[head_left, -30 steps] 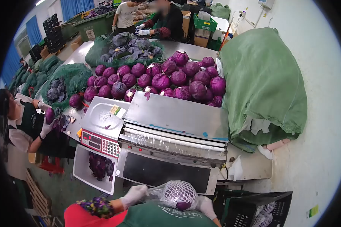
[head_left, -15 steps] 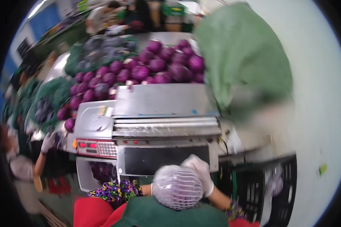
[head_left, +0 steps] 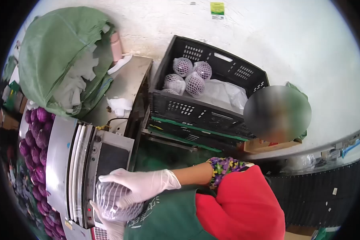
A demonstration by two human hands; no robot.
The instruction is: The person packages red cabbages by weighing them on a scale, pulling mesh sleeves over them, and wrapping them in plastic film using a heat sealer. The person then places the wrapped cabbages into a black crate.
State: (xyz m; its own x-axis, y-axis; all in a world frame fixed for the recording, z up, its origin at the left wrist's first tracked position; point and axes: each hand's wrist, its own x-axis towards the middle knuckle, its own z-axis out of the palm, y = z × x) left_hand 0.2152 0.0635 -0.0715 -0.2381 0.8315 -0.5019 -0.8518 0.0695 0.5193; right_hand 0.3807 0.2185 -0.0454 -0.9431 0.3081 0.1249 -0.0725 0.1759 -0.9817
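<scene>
A purple cabbage (head_left: 115, 202) in a white foam net and shiny clear film is held close to my green apron, at the near side of the wrapping machine. My gloved right hand (head_left: 138, 186) lies over its top and side, fingers curled round it. From below, my gloved left hand (head_left: 110, 228) supports it, with thumb and fingers partly hidden behind the cabbage. Beside them is the wrapping machine (head_left: 62, 160) with its silver top, white rollers and dark plate (head_left: 113, 156).
A black crate (head_left: 204, 108) by the wall holds several netted cabbages (head_left: 195, 84) and a white sheet. Bare purple cabbages (head_left: 38, 140) are piled at left. A green sack (head_left: 56, 48) and pink bottle (head_left: 116, 47) stand on a metal table (head_left: 138, 72).
My view has swung right, bringing the crate into the middle and the machine to the left. The wrapped cabbage stays in my hands, the right hand now over its top.
</scene>
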